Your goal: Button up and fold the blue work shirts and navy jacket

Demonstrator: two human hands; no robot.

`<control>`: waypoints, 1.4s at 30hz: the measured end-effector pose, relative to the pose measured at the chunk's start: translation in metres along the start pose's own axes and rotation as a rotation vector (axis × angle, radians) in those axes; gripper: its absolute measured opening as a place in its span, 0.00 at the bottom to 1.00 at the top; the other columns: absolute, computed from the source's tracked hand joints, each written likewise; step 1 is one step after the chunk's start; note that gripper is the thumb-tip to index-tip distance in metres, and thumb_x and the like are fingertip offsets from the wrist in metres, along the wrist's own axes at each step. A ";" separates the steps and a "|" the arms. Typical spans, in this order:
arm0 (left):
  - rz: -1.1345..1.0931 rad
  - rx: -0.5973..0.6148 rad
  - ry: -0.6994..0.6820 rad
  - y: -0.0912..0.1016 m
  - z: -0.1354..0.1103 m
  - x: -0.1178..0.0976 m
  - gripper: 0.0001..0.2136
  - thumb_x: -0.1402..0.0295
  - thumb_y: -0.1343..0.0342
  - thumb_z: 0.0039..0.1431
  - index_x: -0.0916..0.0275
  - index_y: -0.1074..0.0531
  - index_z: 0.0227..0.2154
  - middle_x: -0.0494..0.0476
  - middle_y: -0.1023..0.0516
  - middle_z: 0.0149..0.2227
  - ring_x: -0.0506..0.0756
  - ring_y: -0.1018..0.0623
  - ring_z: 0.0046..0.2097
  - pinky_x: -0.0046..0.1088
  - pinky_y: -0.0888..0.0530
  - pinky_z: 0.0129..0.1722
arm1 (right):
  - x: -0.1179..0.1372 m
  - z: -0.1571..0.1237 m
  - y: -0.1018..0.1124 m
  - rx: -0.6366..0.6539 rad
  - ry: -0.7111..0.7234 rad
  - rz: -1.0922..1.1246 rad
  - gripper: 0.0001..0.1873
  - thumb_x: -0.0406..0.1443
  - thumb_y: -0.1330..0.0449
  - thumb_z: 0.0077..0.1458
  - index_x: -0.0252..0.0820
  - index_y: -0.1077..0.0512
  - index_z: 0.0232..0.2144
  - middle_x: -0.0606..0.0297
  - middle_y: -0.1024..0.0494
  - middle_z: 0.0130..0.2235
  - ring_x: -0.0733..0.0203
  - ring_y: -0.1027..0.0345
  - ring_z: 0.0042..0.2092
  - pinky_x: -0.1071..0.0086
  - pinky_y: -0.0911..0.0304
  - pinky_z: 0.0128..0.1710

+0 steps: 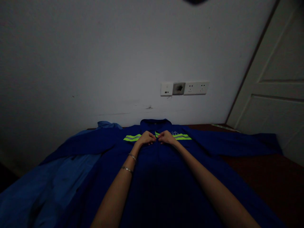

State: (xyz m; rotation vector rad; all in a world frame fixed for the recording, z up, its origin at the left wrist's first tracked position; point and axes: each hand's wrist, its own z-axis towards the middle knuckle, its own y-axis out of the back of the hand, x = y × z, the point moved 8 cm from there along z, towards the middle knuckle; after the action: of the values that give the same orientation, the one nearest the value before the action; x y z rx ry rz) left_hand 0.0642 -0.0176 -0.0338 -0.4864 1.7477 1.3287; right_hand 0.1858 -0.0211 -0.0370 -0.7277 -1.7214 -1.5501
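Note:
A dark blue work jacket [159, 171] lies spread out with its collar toward the wall and both sleeves stretched sideways. Yellow-green and grey reflective tape [182, 136] crosses its chest. At the front opening, my left hand [146, 138] pinches the jacket's edge beside the tape. Just across from it, my right hand [167, 137] pinches the other front edge, where a bit of tape stands up between the hands. The fingertips hide the exact spot they hold. Two bracelets circle my left wrist.
Lighter blue cloth [68, 177] lies under the jacket's left side. A dark red-brown surface [266, 180] shows at right. Behind stands a pale wall [95, 63] with a row of sockets [196, 88]. A panelled door [273, 91] is at the right.

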 end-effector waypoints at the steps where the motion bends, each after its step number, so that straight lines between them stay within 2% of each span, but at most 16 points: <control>1: 0.023 0.004 -0.026 -0.001 0.000 -0.001 0.08 0.73 0.46 0.43 0.70 0.25 0.27 0.50 0.30 0.18 0.46 0.33 0.19 0.19 0.37 0.19 | -0.002 0.001 0.001 0.005 -0.010 0.022 0.12 0.26 0.40 0.38 0.33 0.25 0.30 0.66 0.24 0.24 0.70 0.33 0.19 0.82 0.41 0.18; 4: 0.107 -0.056 -0.095 0.000 0.000 -0.003 0.09 0.72 0.46 0.43 0.70 0.24 0.27 0.50 0.29 0.19 0.46 0.33 0.20 0.19 0.37 0.20 | -0.005 0.002 0.002 0.008 -0.022 0.067 0.11 0.26 0.40 0.38 0.32 0.25 0.30 0.67 0.25 0.21 0.71 0.35 0.18 0.82 0.43 0.17; 7: 0.172 -0.134 -0.158 0.002 0.000 -0.007 0.08 0.74 0.45 0.41 0.70 0.24 0.25 0.52 0.26 0.22 0.47 0.31 0.24 0.20 0.36 0.24 | -0.005 0.003 0.003 0.009 -0.022 0.097 0.11 0.26 0.40 0.38 0.31 0.25 0.30 0.68 0.26 0.20 0.72 0.36 0.18 0.82 0.42 0.17; 15: 0.143 -0.164 -0.286 0.001 0.003 -0.013 0.09 0.75 0.47 0.42 0.69 0.24 0.27 0.53 0.24 0.26 0.48 0.29 0.27 0.20 0.35 0.28 | -0.004 0.004 0.005 -0.007 -0.028 0.153 0.11 0.25 0.41 0.38 0.31 0.25 0.29 0.69 0.28 0.18 0.71 0.36 0.19 0.82 0.41 0.19; 18: 0.106 -0.164 -0.260 0.002 0.004 -0.008 0.08 0.74 0.47 0.43 0.69 0.24 0.26 0.53 0.25 0.24 0.48 0.30 0.27 0.20 0.35 0.28 | -0.003 0.002 0.006 -0.008 -0.028 0.152 0.11 0.25 0.41 0.38 0.31 0.25 0.29 0.68 0.27 0.19 0.71 0.36 0.19 0.82 0.41 0.19; 23: -0.014 -0.144 -0.109 0.003 0.002 0.002 0.09 0.71 0.46 0.44 0.70 0.24 0.28 0.48 0.33 0.15 0.45 0.38 0.18 0.19 0.42 0.19 | 0.000 0.001 0.008 -0.012 -0.024 0.091 0.12 0.26 0.40 0.37 0.31 0.24 0.30 0.66 0.25 0.20 0.70 0.35 0.19 0.81 0.42 0.18; 27: -0.102 -0.127 -0.023 0.003 0.000 0.009 0.11 0.68 0.44 0.44 0.71 0.24 0.29 0.46 0.36 0.14 0.43 0.40 0.16 0.19 0.43 0.17 | 0.004 0.000 0.011 -0.026 -0.015 0.015 0.14 0.27 0.40 0.37 0.32 0.24 0.32 0.65 0.24 0.22 0.70 0.34 0.20 0.81 0.43 0.18; 31: -0.163 -0.113 -0.032 0.002 0.000 0.011 0.11 0.66 0.42 0.43 0.71 0.24 0.28 0.47 0.34 0.15 0.43 0.39 0.16 0.19 0.42 0.16 | 0.010 -0.003 0.012 -0.029 0.013 -0.062 0.15 0.27 0.40 0.37 0.33 0.24 0.32 0.65 0.25 0.21 0.69 0.34 0.21 0.81 0.43 0.19; 35: -0.126 -0.117 -0.040 0.000 0.002 0.010 0.09 0.68 0.43 0.44 0.71 0.25 0.25 0.47 0.35 0.14 0.43 0.39 0.15 0.19 0.42 0.16 | 0.013 -0.005 0.012 -0.042 0.022 -0.131 0.16 0.27 0.41 0.37 0.33 0.24 0.33 0.64 0.24 0.22 0.67 0.33 0.22 0.80 0.44 0.19; 42: -0.012 -0.182 -0.022 -0.005 0.010 0.013 0.07 0.72 0.46 0.44 0.70 0.25 0.24 0.46 0.36 0.13 0.44 0.39 0.15 0.19 0.44 0.16 | 0.020 -0.006 0.011 -0.112 0.076 -0.253 0.15 0.25 0.41 0.36 0.34 0.23 0.31 0.61 0.22 0.29 0.64 0.29 0.30 0.80 0.42 0.24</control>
State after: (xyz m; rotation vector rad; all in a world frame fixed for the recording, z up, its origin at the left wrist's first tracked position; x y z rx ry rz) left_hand 0.0647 -0.0077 -0.0474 -0.5806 1.6114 1.4863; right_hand 0.1836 -0.0264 -0.0144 -0.5123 -1.7333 -1.8333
